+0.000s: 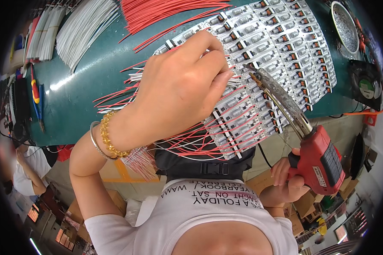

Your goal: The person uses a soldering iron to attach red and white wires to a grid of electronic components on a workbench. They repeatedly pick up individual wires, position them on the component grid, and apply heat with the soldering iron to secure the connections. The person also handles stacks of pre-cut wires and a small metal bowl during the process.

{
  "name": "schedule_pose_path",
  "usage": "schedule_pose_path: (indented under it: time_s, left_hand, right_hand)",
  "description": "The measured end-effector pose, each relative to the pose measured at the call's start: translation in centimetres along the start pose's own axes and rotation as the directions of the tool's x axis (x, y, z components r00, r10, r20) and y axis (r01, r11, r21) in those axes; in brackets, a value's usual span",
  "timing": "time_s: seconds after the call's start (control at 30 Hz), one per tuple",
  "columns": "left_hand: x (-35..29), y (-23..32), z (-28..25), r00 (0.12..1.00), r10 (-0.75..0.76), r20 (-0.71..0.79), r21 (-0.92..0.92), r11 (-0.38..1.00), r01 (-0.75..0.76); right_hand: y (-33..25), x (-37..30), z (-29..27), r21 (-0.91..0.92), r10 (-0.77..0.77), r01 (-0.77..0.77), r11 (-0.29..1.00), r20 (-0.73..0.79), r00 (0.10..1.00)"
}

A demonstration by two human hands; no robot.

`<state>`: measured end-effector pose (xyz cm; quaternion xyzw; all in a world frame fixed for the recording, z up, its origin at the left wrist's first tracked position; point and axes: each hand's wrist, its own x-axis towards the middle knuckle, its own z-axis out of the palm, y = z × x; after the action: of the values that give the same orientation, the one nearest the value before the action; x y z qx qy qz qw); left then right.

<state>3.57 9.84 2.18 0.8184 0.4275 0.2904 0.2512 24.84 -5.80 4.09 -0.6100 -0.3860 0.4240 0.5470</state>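
Two-handed, working over a green desk (51, 110) beside pale rows of boards (256, 38). Pinching with the left hand (183, 76), thumb and fingertips pressed together, seemingly on a red wire (232, 67); impossible to tell for certain, with most of the pinch hidden behind curled fingers. Gripping a red soldering gun (321, 159) by its handle with the right hand (289, 180), fingers wrapped around, probably keeping skin well back from the metal end while angling the tip toward the boards near the left fingertips. Resting the boards flat and edge to edge, likely for keeping every row within easy reach. Letting loose red and white leads (187, 144) trail over the near edge, perhaps for leaving the board faces uncovered. Keeping red wires (170, 15) and white wires (87, 32) heaped separately at the far side, presumably for sorting by colour.

Showing smooth, thin, flexible plastic on the wires; small rounded grey parts and blocky orange-and-black ones along the boards; dull, mottled metal on the gun's barrel, against a glossy red-and-black casing. Wearing translucent amber beads (107, 136) at the left wrist, next to a slim silvery bangle (94, 138).
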Motion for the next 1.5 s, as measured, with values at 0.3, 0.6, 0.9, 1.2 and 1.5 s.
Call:
schedule_pose_path:
  time_s: [0.3, 0.6, 0.9, 1.2, 1.5]
  left_hand:
    - [0.1, 0.1, -0.4, 0.996, -0.092, 0.001, -0.082, 0.992, 0.092]
    - [0.0, 0.2, 0.6, 0.996, -0.016, -0.083, -0.01, 1.0, 0.015]
    - [-0.1, 0.2, 0.9, 0.994, -0.013, -0.109, 0.023, 1.0, 0.016]
    - [0.0, 0.3, 0.9, 0.995, -0.012, -0.101, 0.042, 0.999, 0.016]
    - [0.0, 0.5, 1.1, 0.991, -0.012, -0.131, 0.086, 0.996, 0.024]
  right_hand:
    - [0.1, 0.4, -0.6, 0.015, -0.009, 0.008, 1.0, 0.083, 0.997]
    - [-0.2, 0.2, -0.8, 0.016, 0.013, -0.015, 1.0, 0.144, 0.99]
    - [0.0, 0.5, -1.1, -0.002, -0.025, 0.026, 1.0, 0.197, 0.98]
    - [0.0, 0.3, -0.4, 0.006, -0.034, 0.033, 0.999, 0.119, 0.992]
    - [1.5, -1.2, -1.4, 0.124, 0.082, -0.071, 0.99, -0.089, 0.993]
